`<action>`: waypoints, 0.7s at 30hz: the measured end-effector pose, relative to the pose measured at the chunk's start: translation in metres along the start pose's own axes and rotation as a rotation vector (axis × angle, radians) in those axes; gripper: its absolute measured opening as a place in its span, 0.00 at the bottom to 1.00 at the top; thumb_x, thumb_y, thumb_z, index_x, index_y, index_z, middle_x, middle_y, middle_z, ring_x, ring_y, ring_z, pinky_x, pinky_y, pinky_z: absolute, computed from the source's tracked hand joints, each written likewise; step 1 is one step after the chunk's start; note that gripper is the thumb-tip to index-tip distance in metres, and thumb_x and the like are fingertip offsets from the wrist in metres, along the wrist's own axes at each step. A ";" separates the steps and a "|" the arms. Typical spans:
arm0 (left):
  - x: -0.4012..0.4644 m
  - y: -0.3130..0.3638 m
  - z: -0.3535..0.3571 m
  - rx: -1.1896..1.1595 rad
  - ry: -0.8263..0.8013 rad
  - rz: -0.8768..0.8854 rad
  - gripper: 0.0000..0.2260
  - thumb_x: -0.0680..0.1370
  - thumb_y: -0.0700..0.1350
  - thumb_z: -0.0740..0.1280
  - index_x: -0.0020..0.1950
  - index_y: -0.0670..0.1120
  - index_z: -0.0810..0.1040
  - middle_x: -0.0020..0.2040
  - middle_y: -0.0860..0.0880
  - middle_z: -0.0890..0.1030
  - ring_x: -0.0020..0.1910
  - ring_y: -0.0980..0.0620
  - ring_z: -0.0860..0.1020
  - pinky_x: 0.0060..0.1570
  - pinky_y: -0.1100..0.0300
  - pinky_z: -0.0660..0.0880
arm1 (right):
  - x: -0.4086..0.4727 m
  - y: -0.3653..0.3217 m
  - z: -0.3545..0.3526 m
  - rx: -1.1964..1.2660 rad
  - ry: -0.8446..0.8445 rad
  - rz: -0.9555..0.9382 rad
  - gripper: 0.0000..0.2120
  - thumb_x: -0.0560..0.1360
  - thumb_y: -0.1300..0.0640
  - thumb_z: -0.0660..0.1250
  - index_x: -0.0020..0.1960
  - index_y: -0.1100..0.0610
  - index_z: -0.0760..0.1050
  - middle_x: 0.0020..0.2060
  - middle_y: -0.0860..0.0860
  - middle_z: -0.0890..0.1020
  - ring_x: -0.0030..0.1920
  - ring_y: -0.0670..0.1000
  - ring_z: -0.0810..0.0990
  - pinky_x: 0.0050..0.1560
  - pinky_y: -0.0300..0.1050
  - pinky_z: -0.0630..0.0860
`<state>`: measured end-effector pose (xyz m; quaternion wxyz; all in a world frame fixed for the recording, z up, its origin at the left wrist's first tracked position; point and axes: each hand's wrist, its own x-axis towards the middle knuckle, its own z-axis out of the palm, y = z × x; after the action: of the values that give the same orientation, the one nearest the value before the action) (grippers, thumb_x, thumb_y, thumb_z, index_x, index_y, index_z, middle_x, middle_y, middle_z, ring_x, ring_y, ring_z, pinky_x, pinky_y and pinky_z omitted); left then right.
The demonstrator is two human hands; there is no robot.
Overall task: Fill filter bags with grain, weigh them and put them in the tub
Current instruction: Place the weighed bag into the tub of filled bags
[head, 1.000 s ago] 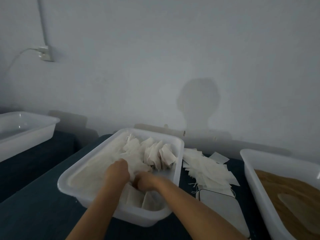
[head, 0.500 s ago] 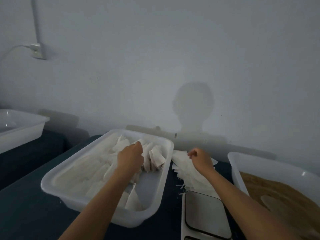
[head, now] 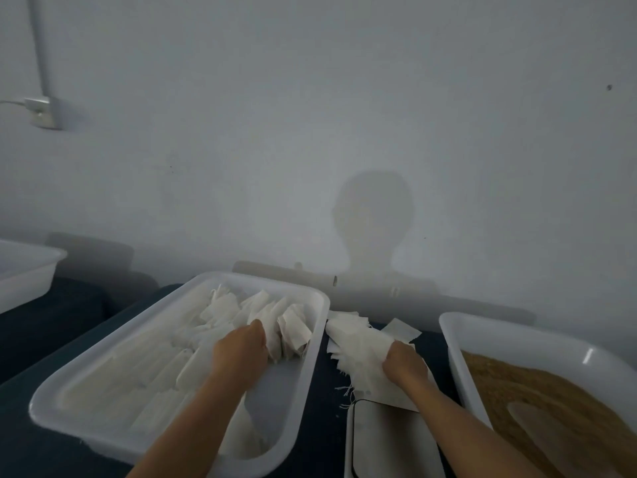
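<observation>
Left hand [head: 241, 350], fingers curled, rests among the filled filter bags [head: 275, 319] inside the central white tub [head: 310, 367]; whether it grips one cannot be told. Right hand [head: 403, 363], fingers curled down, pinches into the loose pile of empty filter bags [head: 358, 343] on the dark tabletop [head: 324, 426], just right of the tub. A second ago both hands were together inside the tub; half a second ago the right hand had already reached the pile, farther back on it than now. The scale [head: 389, 439] lies just in front of the pile. The grain tub [head: 517, 336], holding brown grain [head: 558, 401], stands at right. A further white tub [head: 24, 274] sits far left.
</observation>
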<state>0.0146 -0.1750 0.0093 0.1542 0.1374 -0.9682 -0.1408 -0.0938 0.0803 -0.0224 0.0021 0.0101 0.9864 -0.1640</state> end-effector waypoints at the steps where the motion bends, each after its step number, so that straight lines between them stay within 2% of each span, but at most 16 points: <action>1: 0.000 0.000 0.000 0.001 -0.001 -0.004 0.01 0.78 0.44 0.57 0.47 0.48 0.67 0.49 0.49 0.78 0.49 0.47 0.77 0.46 0.58 0.70 | -0.001 0.001 -0.003 -0.001 0.000 0.005 0.14 0.78 0.62 0.56 0.62 0.61 0.71 0.59 0.56 0.76 0.58 0.55 0.76 0.52 0.43 0.73; 3: -0.002 0.002 -0.001 -0.007 0.022 -0.004 0.01 0.78 0.44 0.57 0.47 0.48 0.68 0.48 0.49 0.79 0.48 0.48 0.77 0.44 0.59 0.69 | -0.002 0.004 -0.012 0.016 0.018 -0.002 0.11 0.78 0.62 0.55 0.58 0.61 0.72 0.55 0.55 0.77 0.54 0.55 0.78 0.46 0.43 0.72; 5: -0.004 0.007 -0.004 -0.029 0.091 0.008 0.03 0.79 0.44 0.57 0.47 0.49 0.69 0.46 0.51 0.78 0.46 0.49 0.76 0.41 0.59 0.68 | -0.005 0.009 -0.028 0.063 0.064 -0.031 0.08 0.78 0.61 0.56 0.44 0.59 0.73 0.42 0.53 0.77 0.45 0.54 0.77 0.40 0.43 0.69; 7: -0.007 0.015 -0.009 -0.059 0.179 0.049 0.06 0.80 0.44 0.56 0.48 0.48 0.71 0.45 0.52 0.78 0.43 0.51 0.75 0.40 0.60 0.68 | -0.006 0.018 -0.048 0.152 0.136 -0.064 0.14 0.76 0.63 0.58 0.32 0.56 0.64 0.32 0.52 0.71 0.35 0.52 0.72 0.37 0.42 0.65; 8: -0.008 0.022 -0.012 -0.082 0.220 0.077 0.06 0.80 0.45 0.56 0.48 0.48 0.72 0.44 0.52 0.78 0.42 0.52 0.74 0.39 0.60 0.67 | -0.008 0.023 -0.060 0.198 0.166 -0.077 0.15 0.75 0.64 0.59 0.31 0.56 0.62 0.31 0.53 0.69 0.34 0.52 0.70 0.36 0.43 0.65; 10: -0.012 0.039 -0.018 -0.152 0.286 0.136 0.04 0.80 0.44 0.59 0.48 0.49 0.72 0.43 0.54 0.77 0.41 0.55 0.73 0.39 0.63 0.65 | -0.015 0.036 -0.086 0.304 0.222 -0.085 0.12 0.74 0.65 0.61 0.33 0.58 0.67 0.32 0.55 0.71 0.35 0.52 0.71 0.37 0.49 0.71; 12: -0.019 0.065 -0.023 -0.244 0.302 0.192 0.04 0.78 0.42 0.60 0.47 0.50 0.72 0.42 0.55 0.77 0.40 0.57 0.73 0.38 0.64 0.65 | -0.020 0.054 -0.111 0.441 0.263 -0.057 0.07 0.75 0.65 0.63 0.38 0.63 0.74 0.35 0.57 0.74 0.38 0.54 0.74 0.46 0.56 0.77; 13: -0.022 0.080 -0.024 -0.290 0.292 0.224 0.04 0.78 0.42 0.61 0.46 0.50 0.72 0.42 0.55 0.77 0.40 0.56 0.73 0.37 0.64 0.66 | -0.023 0.065 -0.123 0.524 0.270 -0.034 0.06 0.75 0.65 0.63 0.42 0.66 0.76 0.38 0.58 0.75 0.40 0.55 0.75 0.48 0.56 0.78; 15: -0.030 0.115 -0.022 -0.421 0.228 0.283 0.05 0.77 0.41 0.62 0.45 0.51 0.71 0.41 0.57 0.77 0.40 0.57 0.74 0.36 0.64 0.67 | -0.035 0.087 -0.146 0.693 0.267 0.000 0.05 0.76 0.65 0.64 0.46 0.66 0.76 0.43 0.59 0.78 0.44 0.56 0.78 0.46 0.52 0.79; 17: -0.038 0.155 -0.016 -0.592 0.103 0.354 0.07 0.77 0.40 0.63 0.43 0.53 0.71 0.43 0.57 0.78 0.42 0.57 0.76 0.39 0.63 0.70 | -0.047 0.113 -0.162 0.792 0.300 0.014 0.04 0.76 0.65 0.64 0.43 0.64 0.75 0.44 0.59 0.78 0.46 0.58 0.78 0.44 0.50 0.78; 21: -0.059 0.239 0.005 -0.853 -0.232 0.492 0.05 0.78 0.40 0.63 0.45 0.50 0.74 0.45 0.52 0.79 0.43 0.55 0.76 0.45 0.59 0.76 | -0.069 0.162 -0.161 0.698 0.376 -0.016 0.12 0.76 0.62 0.65 0.34 0.60 0.69 0.34 0.56 0.75 0.39 0.56 0.76 0.38 0.47 0.73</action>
<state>0.0133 0.0646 0.0644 0.1168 -0.1866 -0.8389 -0.4978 -0.0215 0.2846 0.0781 -0.1836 0.0324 0.8546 -0.4846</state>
